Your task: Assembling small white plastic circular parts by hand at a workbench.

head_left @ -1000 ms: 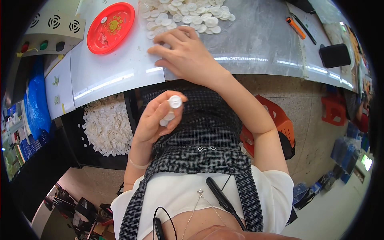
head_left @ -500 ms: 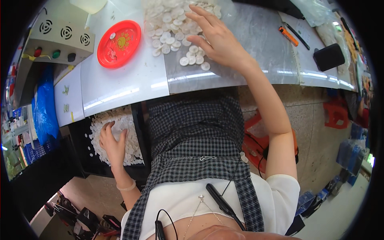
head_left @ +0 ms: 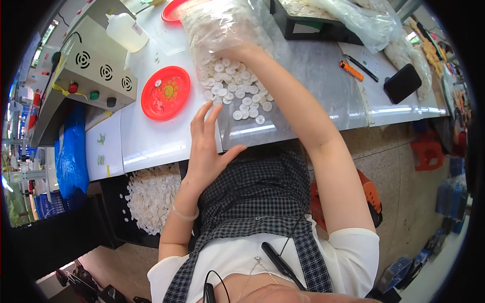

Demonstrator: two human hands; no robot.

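Note:
My right hand [head_left: 237,52] reaches into the mouth of a clear plastic bag [head_left: 212,22] full of white, round, button-like discs; its fingers are hidden there. From the bag, loose white discs [head_left: 237,91] spill onto the grey tabletop. My left hand [head_left: 206,151] is raised over the table's near edge, open, fingers stretched and thumb apart, with nothing in it. Its fingertips come close to the spilled discs. A black drawer-like tray [head_left: 118,222] below the table edge bears a heap of white discs [head_left: 151,199], beside my left forearm.
A red plate [head_left: 151,103] with one disc stands left of the pile. Behind it are a squeeze bottle [head_left: 129,33] and a grey machine with buttons [head_left: 93,76]. At right lie an orange marker [head_left: 351,71], a black pen [head_left: 362,68], a phone [head_left: 402,84] and a black bin [head_left: 313,30].
My left hand has risen from the tray's heap to the table edge. My right hand has gone from above the spilled discs into the bag. The view has tilted up.

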